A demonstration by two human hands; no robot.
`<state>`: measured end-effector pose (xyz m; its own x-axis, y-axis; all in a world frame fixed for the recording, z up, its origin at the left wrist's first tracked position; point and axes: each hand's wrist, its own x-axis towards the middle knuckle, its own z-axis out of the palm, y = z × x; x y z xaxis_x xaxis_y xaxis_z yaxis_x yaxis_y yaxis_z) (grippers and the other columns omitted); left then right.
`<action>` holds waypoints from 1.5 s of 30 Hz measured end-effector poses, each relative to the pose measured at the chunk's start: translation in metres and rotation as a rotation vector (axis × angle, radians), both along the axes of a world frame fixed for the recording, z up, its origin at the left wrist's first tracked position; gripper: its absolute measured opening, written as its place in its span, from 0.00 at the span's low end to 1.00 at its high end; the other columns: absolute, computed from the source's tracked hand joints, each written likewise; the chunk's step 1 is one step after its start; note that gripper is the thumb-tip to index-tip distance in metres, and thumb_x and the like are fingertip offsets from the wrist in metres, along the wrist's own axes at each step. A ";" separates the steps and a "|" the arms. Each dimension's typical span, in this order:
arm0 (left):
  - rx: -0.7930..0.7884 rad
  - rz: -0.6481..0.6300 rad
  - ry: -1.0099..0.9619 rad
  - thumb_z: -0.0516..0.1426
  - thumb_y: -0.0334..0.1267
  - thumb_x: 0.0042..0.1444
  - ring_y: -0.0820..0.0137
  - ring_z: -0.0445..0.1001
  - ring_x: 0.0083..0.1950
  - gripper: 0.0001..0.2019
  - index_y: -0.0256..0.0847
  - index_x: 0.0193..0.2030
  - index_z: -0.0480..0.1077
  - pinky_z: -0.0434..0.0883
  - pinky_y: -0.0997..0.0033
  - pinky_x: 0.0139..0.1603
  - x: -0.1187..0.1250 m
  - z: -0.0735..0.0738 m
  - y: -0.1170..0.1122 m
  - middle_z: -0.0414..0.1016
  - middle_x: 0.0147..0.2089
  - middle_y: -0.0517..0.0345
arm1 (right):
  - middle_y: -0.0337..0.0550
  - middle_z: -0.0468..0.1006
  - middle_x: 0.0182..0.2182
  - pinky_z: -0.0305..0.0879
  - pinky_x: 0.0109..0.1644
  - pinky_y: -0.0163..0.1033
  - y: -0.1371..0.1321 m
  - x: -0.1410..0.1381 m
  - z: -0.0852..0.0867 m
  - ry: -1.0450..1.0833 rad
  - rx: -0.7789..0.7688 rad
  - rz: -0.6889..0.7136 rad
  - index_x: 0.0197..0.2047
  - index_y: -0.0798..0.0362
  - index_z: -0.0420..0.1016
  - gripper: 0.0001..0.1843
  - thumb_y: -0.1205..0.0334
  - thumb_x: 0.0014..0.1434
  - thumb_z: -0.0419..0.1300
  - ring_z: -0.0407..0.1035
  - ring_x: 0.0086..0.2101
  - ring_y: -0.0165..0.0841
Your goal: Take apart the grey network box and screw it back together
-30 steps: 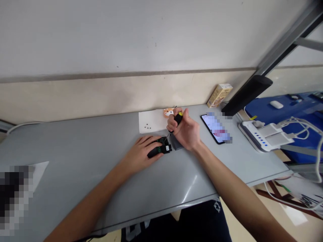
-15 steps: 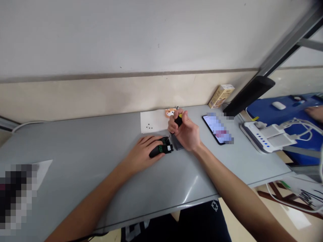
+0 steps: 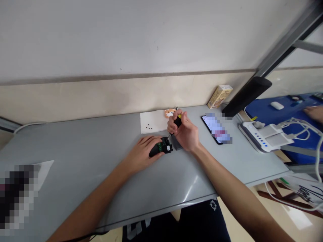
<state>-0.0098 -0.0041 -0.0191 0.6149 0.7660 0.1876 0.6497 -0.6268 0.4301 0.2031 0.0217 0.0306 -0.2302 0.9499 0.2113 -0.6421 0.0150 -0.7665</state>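
Black-cased electronics (image 3: 163,147) lie clasped in the left hand (image 3: 142,152), while the right hand (image 3: 187,133) clenches a screwdriver (image 3: 178,122).

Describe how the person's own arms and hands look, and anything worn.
The left arm and right arm are bare, with no sleeve in view. No glove, watch or bracelet shows on the left hand or right hand. Below, dark legwear bears pale markings.
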 end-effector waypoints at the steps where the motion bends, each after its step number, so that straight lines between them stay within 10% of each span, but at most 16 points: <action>1: 0.000 -0.001 -0.001 0.59 0.47 0.68 0.57 0.69 0.66 0.17 0.47 0.60 0.69 0.66 0.51 0.68 0.000 0.000 0.000 0.74 0.64 0.55 | 0.36 0.56 0.26 0.54 0.33 0.36 0.000 0.000 0.000 0.015 0.008 0.005 0.37 0.49 0.66 0.17 0.45 0.71 0.53 0.50 0.26 0.29; 45: 0.073 -0.052 0.015 0.56 0.47 0.71 0.57 0.68 0.68 0.14 0.50 0.58 0.75 0.65 0.49 0.69 -0.001 -0.003 0.001 0.74 0.66 0.55 | 0.35 0.57 0.24 0.54 0.32 0.39 -0.004 -0.005 0.000 -0.074 0.036 -0.049 0.36 0.47 0.64 0.19 0.40 0.68 0.55 0.49 0.25 0.31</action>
